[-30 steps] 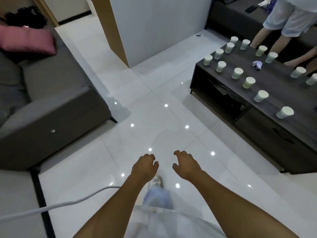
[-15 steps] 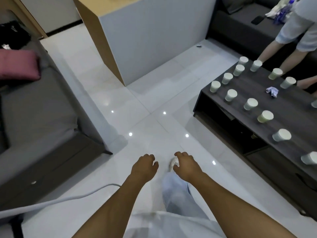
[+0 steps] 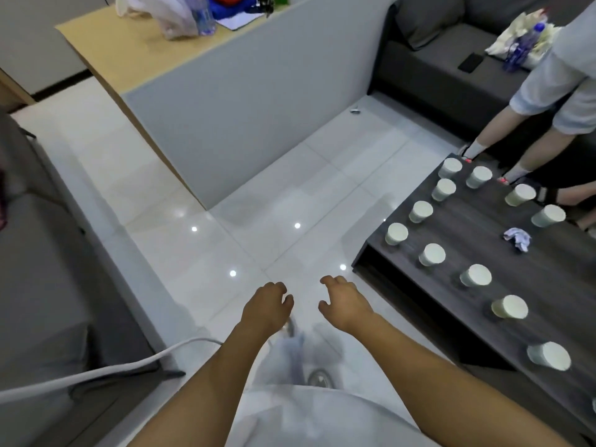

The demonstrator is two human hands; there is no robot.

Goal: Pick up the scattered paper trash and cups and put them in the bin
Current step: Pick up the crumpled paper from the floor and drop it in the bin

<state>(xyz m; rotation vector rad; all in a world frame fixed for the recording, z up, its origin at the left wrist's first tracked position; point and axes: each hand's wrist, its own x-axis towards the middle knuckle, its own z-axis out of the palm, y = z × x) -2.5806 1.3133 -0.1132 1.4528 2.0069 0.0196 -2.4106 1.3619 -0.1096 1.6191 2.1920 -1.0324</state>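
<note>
White tile floor under empty, loosely curled hands (image 3: 308,306); right of them, desk (image 3: 548,285) with light, crushable cups (image 3: 432,255): grasp sides gently.

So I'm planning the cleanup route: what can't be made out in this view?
- Bin: nowhere in the head view.
- Cups: upside down, so contents hidden.
- Coffee table: cut off by the right edge; more cups may follow.
- Crumpled paper: too small to identify.
- Left hand and right hand: hold nothing.
</note>
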